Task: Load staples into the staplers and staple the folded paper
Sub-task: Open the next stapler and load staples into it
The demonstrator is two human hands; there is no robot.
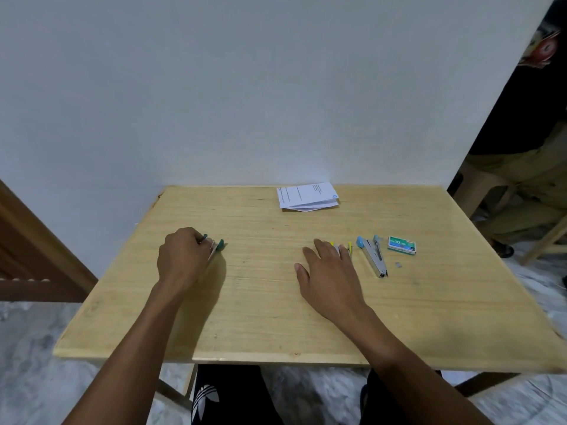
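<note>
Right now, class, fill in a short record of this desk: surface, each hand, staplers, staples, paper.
surface: wooden table against a pale wall
left hand: closed around a green stapler, resting on the table
right hand: lying flat over a yellow stapler, fingers not closed on it
third stapler: blue stapler, opened out, lying untouched
staples: green staple box right of the blue stapler; small loose staple strip nearby
paper: folded paper at the far edge, untouched

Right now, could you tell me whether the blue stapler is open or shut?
Open. The blue stapler lies untouched on the table, its blue-capped top arm splayed away from the metal base in a V.
</note>
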